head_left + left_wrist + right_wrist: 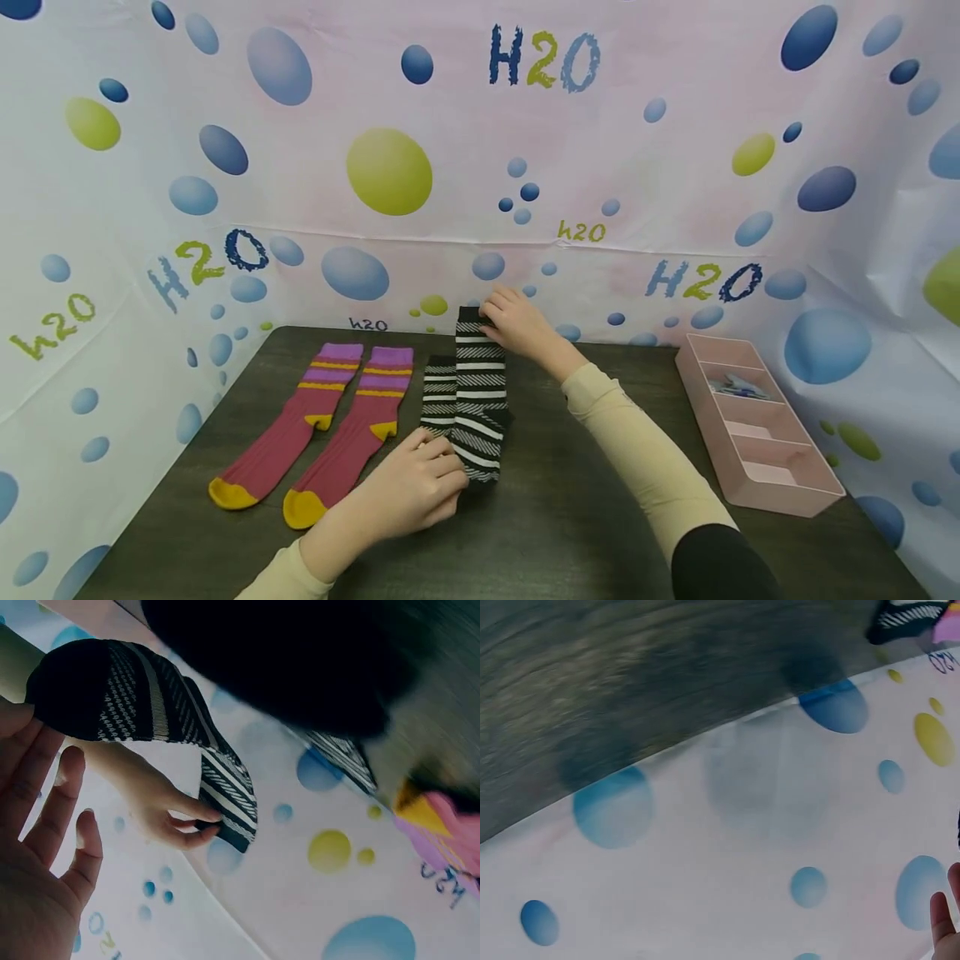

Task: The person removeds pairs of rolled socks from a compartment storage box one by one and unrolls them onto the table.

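Observation:
A black-and-white striped sock (481,379) is stretched between both hands, raised off the table. My right hand (517,323) pinches its cuff at the top, and my left hand (420,487) pinches the toe end. In the left wrist view, the thumb and first finger of the left hand (41,832) grip the dark toe while the sock (161,701) curves toward the right hand (165,814). A second striped sock (438,392) lies behind it, partly covered in the head view. The right wrist view catches only fingertips (941,915) at its edge.
Two maroon socks with purple cuffs and yellow toes, one farther left (273,450) and one nearer (345,454), lie on the dark table (570,517). A pink divided box (780,492) at the right holds small items (738,387). A dotted backdrop (465,108) encloses the table.

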`<action>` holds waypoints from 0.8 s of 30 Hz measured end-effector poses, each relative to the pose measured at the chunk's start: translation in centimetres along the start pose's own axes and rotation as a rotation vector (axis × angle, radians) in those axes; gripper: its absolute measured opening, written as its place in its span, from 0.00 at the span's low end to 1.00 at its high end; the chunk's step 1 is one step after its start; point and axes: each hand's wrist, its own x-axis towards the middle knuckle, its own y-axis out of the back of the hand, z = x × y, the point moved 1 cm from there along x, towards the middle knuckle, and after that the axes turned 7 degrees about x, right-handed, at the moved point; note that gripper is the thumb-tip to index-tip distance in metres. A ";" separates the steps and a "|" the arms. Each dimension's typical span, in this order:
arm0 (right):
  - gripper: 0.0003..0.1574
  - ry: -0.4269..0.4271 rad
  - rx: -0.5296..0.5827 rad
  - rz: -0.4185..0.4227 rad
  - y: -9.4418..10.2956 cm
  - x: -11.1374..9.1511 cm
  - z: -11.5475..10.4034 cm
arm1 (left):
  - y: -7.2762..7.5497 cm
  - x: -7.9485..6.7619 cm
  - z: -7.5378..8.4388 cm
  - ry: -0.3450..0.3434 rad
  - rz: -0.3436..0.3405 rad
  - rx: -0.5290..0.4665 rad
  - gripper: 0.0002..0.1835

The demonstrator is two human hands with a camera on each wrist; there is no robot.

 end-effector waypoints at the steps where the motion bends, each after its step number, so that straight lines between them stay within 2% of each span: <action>1: 0.12 0.005 -0.008 -0.004 0.0 -0.3 0.1 | -0.2 0.1 0.2 -0.006 -0.009 -0.002 0.02; 8: 0.13 0.003 -0.053 -0.091 -0.4 -2.3 0.3 | -1.3 0.5 1.7 -0.036 -0.056 0.024 0.05; 14: 0.13 -0.044 -0.054 -0.211 -1.2 -3.3 0.4 | -1.9 0.5 2.5 0.007 -0.166 0.038 0.04; 19: 0.12 -0.080 -0.058 -0.290 -1.8 -3.7 0.2 | -2.2 0.5 2.8 0.030 -0.219 0.052 0.05; 24: 0.18 -0.126 -0.087 -0.425 -2.4 -3.7 -0.2 | -2.3 0.6 3.0 0.034 -0.289 0.061 0.06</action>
